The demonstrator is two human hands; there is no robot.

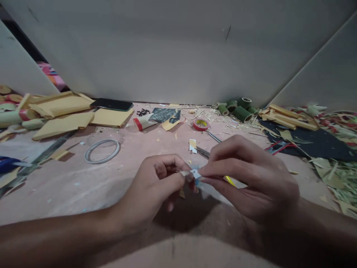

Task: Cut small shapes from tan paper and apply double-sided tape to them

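Low over the table, both my hands meet around a small white piece [195, 173], perhaps paper. My left hand [156, 186] pinches its near end between thumb and fingertips. From the other side, my right hand [251, 182] grips it with thumb and forefinger. The fingers cover most of the piece, and its exact kind is unclear. Just beyond the hands lies a white and tan scrap [192, 146] beside a dark metal blade [203, 152], which runs behind my right hand. A yellow stick-like thing [230, 181] shows partly under that hand.
A red tape roll [200, 124] and a grey ring-shaped roll [102, 151] lie on the pinkish table. Green tubes [242, 114], a red-edged cutter [279, 147] and shavings [346, 190] are rightward. A phone [113, 104] and cardboard-coloured pieces [64, 124] lie leftward. A grey panel [167, 52] stands behind.
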